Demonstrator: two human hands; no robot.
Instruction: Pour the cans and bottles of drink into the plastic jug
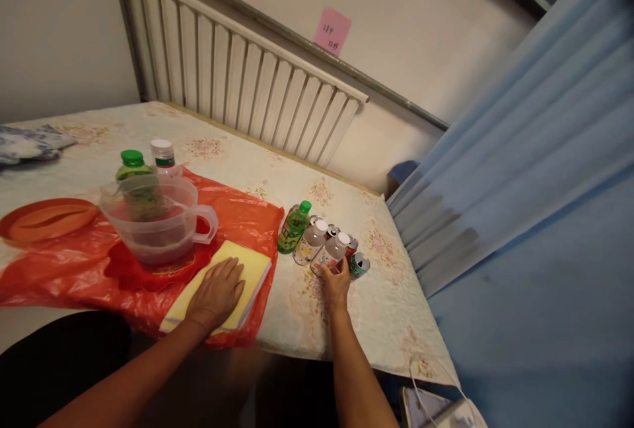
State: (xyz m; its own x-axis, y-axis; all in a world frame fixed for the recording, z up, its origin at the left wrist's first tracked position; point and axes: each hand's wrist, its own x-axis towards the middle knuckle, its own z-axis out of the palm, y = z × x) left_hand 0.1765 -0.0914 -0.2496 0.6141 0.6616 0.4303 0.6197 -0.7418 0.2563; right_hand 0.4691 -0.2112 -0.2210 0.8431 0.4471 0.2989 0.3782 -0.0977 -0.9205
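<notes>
My left hand (pixel 216 292) lies flat, palm down, on a folded yellow cloth (pixel 252 261) over the red plastic sheet (pixel 238 210). At the right, the fingers of my right hand (pixel 337 283) are at the lower part of a clear bottle with a white cap (pixel 335 251). Close beside it stand another white-capped bottle (pixel 310 243), a green bottle (pixel 294 228) and several cans, among them a green can (pixel 359 264). Left of the cloth, a clear plastic jug (pixel 153 230) with a handle rests on a red dish (pixel 119 268).
Behind the jug are a green-capped bottle (pixel 133 162) and a white-capped bottle (pixel 163 156). An orange lid (pixel 49 218) lies at the left. A radiator (pixel 238 65) runs behind the table; a blue curtain (pixel 525 216) hangs at the right. A white cable (pixel 413 385) crosses the front right corner.
</notes>
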